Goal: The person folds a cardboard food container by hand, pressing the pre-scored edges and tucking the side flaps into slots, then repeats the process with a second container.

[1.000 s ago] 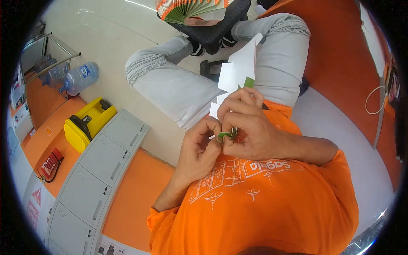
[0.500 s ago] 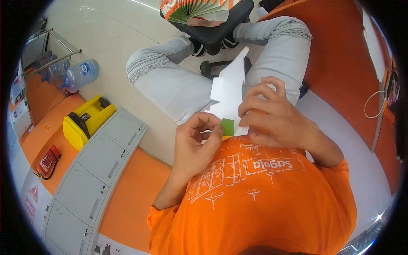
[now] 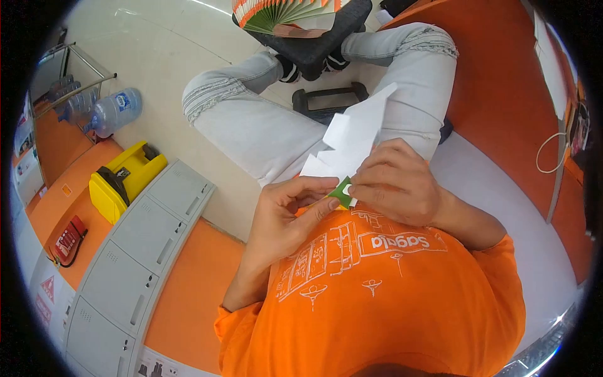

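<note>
A white die-cut cardboard sheet (image 3: pixel 355 138) with notched edges extends over my lap, apparently a flat carton blank. Near my shirt, a green flap (image 3: pixel 340 195) folds over at its close end. My left hand (image 3: pixel 286 210) pinches that end between thumb and fingers. From the other side, my right hand (image 3: pixel 402 185) has its fingertips pressed on the green flap, beside a small white spot. The fingers hide part of the fold, and the sheet's underside is out of sight.
A dark seat (image 3: pixel 314 47) in front of my feet carries a fan of orange, white and green cards (image 3: pixel 282 17). Grey lockers (image 3: pixel 147 220), a yellow bin (image 3: pixel 129 179) and a large water bottle (image 3: pixel 119 112) are on the left. An orange-red panel (image 3: pixel 496 94) stands right.
The sheet has tilted, its far end swinging right and lower. My right hand has closed in from a loose spread onto the green flap. My left hand keeps its pinch.
</note>
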Action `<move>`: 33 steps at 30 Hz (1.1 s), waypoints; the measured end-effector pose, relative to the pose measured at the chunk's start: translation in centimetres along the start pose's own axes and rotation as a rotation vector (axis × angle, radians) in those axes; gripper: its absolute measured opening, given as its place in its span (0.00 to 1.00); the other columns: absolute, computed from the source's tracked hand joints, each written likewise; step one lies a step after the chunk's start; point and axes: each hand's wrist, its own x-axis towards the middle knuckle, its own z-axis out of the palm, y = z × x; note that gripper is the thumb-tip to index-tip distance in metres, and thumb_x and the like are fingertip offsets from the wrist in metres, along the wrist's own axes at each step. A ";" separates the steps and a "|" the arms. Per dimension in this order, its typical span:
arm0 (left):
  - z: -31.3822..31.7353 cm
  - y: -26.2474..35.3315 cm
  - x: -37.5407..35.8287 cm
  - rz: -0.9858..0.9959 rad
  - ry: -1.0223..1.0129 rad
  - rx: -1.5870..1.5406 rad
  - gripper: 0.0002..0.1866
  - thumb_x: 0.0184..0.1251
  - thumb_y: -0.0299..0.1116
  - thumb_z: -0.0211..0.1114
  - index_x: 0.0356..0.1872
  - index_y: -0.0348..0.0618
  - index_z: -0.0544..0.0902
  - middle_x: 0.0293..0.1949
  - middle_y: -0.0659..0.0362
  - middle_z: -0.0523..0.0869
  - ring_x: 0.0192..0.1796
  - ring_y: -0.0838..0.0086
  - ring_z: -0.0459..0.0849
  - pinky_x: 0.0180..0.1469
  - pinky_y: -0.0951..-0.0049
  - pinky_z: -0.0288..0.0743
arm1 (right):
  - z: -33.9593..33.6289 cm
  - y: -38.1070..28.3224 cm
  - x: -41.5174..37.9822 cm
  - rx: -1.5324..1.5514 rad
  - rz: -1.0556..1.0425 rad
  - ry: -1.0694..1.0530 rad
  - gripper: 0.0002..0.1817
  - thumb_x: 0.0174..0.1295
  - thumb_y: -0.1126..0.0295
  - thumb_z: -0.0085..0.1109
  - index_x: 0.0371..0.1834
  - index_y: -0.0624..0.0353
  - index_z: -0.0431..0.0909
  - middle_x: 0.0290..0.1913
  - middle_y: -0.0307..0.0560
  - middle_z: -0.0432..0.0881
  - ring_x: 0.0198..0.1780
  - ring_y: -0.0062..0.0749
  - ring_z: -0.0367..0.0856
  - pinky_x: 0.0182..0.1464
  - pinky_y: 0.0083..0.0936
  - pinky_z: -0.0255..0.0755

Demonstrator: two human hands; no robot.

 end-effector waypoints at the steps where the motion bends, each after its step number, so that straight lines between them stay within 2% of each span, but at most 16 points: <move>1: -0.1 -0.1 0.0 -0.041 -0.024 0.003 0.11 0.69 0.18 0.71 0.50 0.28 0.88 0.43 0.51 0.92 0.45 0.77 0.89 0.48 0.79 0.83 | -0.2 -0.1 0.1 -0.033 -0.035 -0.009 0.11 0.52 0.70 0.69 0.39 0.59 0.87 0.40 0.39 0.85 0.43 0.35 0.82 0.48 0.33 0.72; 5: -0.4 -0.3 0.1 -0.132 -0.058 -0.023 0.10 0.69 0.19 0.71 0.50 0.29 0.88 0.42 0.51 0.93 0.44 0.76 0.89 0.48 0.78 0.83 | -0.3 -0.5 -0.1 -0.055 -0.030 -0.014 0.11 0.53 0.69 0.68 0.40 0.59 0.87 0.40 0.38 0.85 0.43 0.34 0.82 0.49 0.34 0.71; 8: -0.4 -0.4 0.0 -0.099 -0.079 0.000 0.10 0.72 0.24 0.71 0.50 0.32 0.89 0.43 0.55 0.93 0.44 0.79 0.89 0.49 0.77 0.83 | -0.3 -0.6 -0.2 -0.064 -0.037 -0.043 0.11 0.53 0.69 0.68 0.39 0.58 0.87 0.39 0.36 0.85 0.44 0.34 0.82 0.50 0.35 0.71; 11: -0.6 -0.5 0.2 -0.084 -0.106 0.086 0.10 0.71 0.24 0.71 0.50 0.33 0.90 0.42 0.55 0.94 0.43 0.79 0.88 0.49 0.77 0.82 | 0.1 -0.6 -0.4 -0.085 -0.069 -0.037 0.10 0.54 0.69 0.68 0.38 0.58 0.87 0.39 0.36 0.84 0.43 0.33 0.81 0.49 0.35 0.71; 18: -0.7 -0.5 0.5 -0.051 -0.153 0.184 0.10 0.70 0.24 0.71 0.49 0.34 0.91 0.41 0.56 0.94 0.41 0.80 0.88 0.48 0.78 0.81 | -0.4 -0.8 0.1 0.013 0.033 -0.158 0.05 0.56 0.69 0.67 0.35 0.56 0.86 0.37 0.34 0.82 0.44 0.30 0.79 0.53 0.34 0.68; 20: -0.8 -0.3 0.6 -0.116 -0.122 0.201 0.09 0.66 0.23 0.74 0.45 0.33 0.91 0.40 0.54 0.94 0.42 0.76 0.89 0.53 0.74 0.80 | -0.5 -0.8 0.2 -0.006 0.050 -0.180 0.05 0.57 0.69 0.66 0.34 0.56 0.85 0.37 0.34 0.81 0.45 0.29 0.79 0.54 0.33 0.68; 28: -0.2 -0.1 0.3 -0.088 -0.075 0.259 0.08 0.67 0.25 0.73 0.44 0.33 0.90 0.39 0.54 0.94 0.42 0.76 0.89 0.53 0.73 0.80 | -0.3 -1.0 0.3 -0.023 0.149 -0.259 0.05 0.59 0.70 0.63 0.37 0.56 0.86 0.41 0.38 0.83 0.49 0.34 0.79 0.60 0.35 0.69; 33: -0.1 -0.6 0.2 -0.074 -0.054 0.286 0.08 0.67 0.24 0.73 0.44 0.32 0.90 0.39 0.53 0.94 0.42 0.76 0.89 0.51 0.74 0.81 | 0.0 -0.9 0.1 -0.011 0.205 -0.298 0.06 0.60 0.69 0.63 0.38 0.56 0.86 0.43 0.38 0.83 0.50 0.35 0.78 0.59 0.35 0.68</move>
